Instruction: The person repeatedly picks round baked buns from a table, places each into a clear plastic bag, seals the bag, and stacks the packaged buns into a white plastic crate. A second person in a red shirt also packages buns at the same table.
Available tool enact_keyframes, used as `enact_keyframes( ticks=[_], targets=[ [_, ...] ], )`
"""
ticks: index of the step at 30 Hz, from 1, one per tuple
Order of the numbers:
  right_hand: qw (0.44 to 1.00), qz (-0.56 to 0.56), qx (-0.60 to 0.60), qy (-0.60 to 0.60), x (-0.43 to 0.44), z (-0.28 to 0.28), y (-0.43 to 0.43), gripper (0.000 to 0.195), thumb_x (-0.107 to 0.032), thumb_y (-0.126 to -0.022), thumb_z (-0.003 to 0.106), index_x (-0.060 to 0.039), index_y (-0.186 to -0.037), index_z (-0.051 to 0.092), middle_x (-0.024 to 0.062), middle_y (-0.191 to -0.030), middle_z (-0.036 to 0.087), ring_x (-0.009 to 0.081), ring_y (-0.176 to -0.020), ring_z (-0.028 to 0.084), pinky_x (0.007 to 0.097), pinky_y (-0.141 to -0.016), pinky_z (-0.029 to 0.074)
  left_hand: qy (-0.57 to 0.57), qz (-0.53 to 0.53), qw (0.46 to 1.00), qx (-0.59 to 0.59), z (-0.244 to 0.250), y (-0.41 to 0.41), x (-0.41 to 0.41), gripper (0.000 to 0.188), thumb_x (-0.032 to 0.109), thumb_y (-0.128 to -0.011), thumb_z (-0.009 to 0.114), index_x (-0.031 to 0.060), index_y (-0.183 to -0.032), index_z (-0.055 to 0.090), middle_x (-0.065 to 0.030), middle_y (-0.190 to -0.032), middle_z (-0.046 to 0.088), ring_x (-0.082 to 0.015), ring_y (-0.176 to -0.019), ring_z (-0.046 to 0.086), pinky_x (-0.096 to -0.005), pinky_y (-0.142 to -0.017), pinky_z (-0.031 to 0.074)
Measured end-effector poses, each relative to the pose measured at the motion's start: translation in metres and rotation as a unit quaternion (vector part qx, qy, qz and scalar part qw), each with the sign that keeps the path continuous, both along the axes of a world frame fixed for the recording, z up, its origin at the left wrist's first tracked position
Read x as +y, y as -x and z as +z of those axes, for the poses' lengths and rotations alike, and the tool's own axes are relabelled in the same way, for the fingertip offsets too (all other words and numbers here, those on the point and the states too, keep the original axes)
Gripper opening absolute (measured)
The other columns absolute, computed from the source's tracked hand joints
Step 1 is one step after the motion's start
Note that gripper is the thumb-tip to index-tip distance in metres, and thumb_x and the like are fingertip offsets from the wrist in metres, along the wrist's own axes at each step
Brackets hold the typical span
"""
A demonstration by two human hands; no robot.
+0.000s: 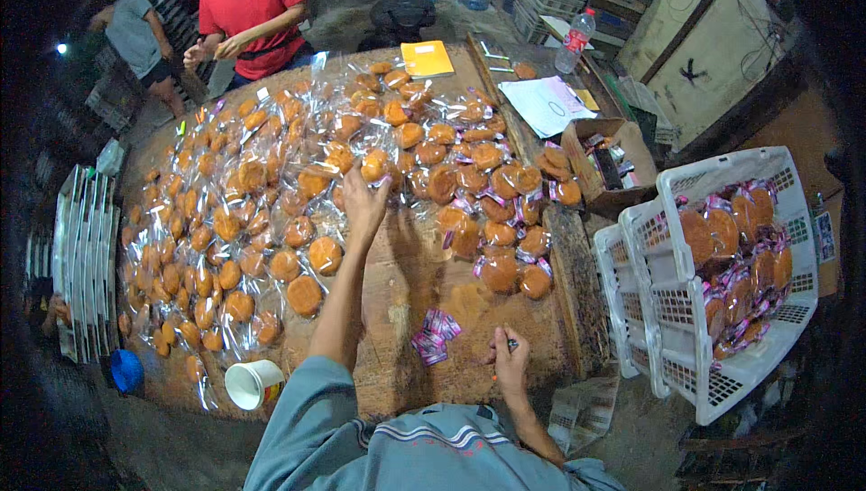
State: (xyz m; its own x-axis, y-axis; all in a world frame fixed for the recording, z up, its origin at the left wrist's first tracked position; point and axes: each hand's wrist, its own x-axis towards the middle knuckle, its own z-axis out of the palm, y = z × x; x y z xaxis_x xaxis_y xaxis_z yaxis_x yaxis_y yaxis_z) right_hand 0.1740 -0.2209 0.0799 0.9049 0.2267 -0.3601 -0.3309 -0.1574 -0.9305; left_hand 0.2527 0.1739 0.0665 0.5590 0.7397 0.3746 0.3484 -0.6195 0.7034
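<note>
My left hand (364,210) reaches over the heap and has its thumb and fingers at the near edge of a round orange-brown cake (374,165) in a clear plastic bag. A bit of pink shows by the thumb. My right hand (511,359) is closed around a slim, dark pen-like tool (513,343), mostly hidden by the fingers; an orange tip shows below. Left of that hand lies a small pile of pink-and-white printed labels (435,336). Bagged cakes with pink tags (499,271) sit beyond it, and many bagged cakes (237,234) cover the left side.
White plastic crates (737,362), the front one holding bagged cakes, stand tilted at the right. A cardboard box (609,159), papers (547,105), a bottle (576,41) and a yellow notebook (426,59) lie farther off. A white tub (254,384) is at the near edge. A person in red stands across the wooden table (385,295).
</note>
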Motion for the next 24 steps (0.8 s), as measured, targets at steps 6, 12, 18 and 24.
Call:
enact_keyframes(
  ticks=[6, 12, 18, 24],
  targets=[
    [1.0, 0.012, 0.012, 0.026, -0.014, -0.018, -0.005, 0.038, -0.034, -0.104, 0.061, -0.0038, -0.08, 0.059, 0.0008, -0.069, 0.056, 0.0072, -0.052, 0.053, 0.0274, -0.047, 0.052, -0.072, 0.007, 0.988, 0.133, -0.036, -0.045, 0.035, 0.089, 0.035, -0.078, 0.083, 0.0061, -0.15, 0.039, -0.0297, -0.128, 0.054, -0.0467, -0.118, 0.052, -0.0539, -0.102, 0.043],
    [0.996, -0.003, 0.052, 0.07, -0.013, -0.039, -0.004, 0.035, -0.03, -0.103, 0.063, -0.0038, -0.081, 0.06, 0.001, -0.07, 0.057, 0.0078, -0.054, 0.054, 0.0277, -0.044, 0.045, 0.088, -0.123, 0.987, 0.059, -0.012, -0.035, 0.006, 0.076, 0.045, -0.084, 0.075, 0.0054, -0.145, 0.051, -0.0236, -0.119, 0.059, -0.0376, -0.105, 0.06, -0.0482, -0.094, 0.048],
    [0.993, 0.09, -0.001, 0.082, -0.01, -0.058, -0.013, 0.032, -0.029, -0.104, 0.062, -0.0049, -0.083, 0.061, -0.0002, -0.074, 0.058, 0.0064, -0.056, 0.052, 0.0247, -0.05, 0.047, 0.093, -0.187, 0.974, 0.09, -0.031, -0.072, -0.026, 0.063, 0.043, -0.094, 0.068, -0.0022, -0.136, 0.055, -0.0265, -0.13, 0.061, -0.0434, -0.121, 0.057, -0.0483, -0.101, 0.047],
    [0.996, 0.022, 0.072, 0.042, -0.019, -0.071, -0.006, 0.033, -0.03, -0.101, 0.066, -0.0048, -0.079, 0.064, -0.0004, -0.065, 0.058, 0.0063, -0.055, 0.052, 0.0252, -0.051, 0.044, -0.125, -0.148, 0.958, 0.211, -0.068, -0.124, -0.039, 0.061, 0.028, -0.078, 0.082, 0.0049, -0.129, 0.057, -0.0232, -0.125, 0.055, -0.0419, -0.117, 0.054, -0.059, -0.091, 0.049]
  ],
)
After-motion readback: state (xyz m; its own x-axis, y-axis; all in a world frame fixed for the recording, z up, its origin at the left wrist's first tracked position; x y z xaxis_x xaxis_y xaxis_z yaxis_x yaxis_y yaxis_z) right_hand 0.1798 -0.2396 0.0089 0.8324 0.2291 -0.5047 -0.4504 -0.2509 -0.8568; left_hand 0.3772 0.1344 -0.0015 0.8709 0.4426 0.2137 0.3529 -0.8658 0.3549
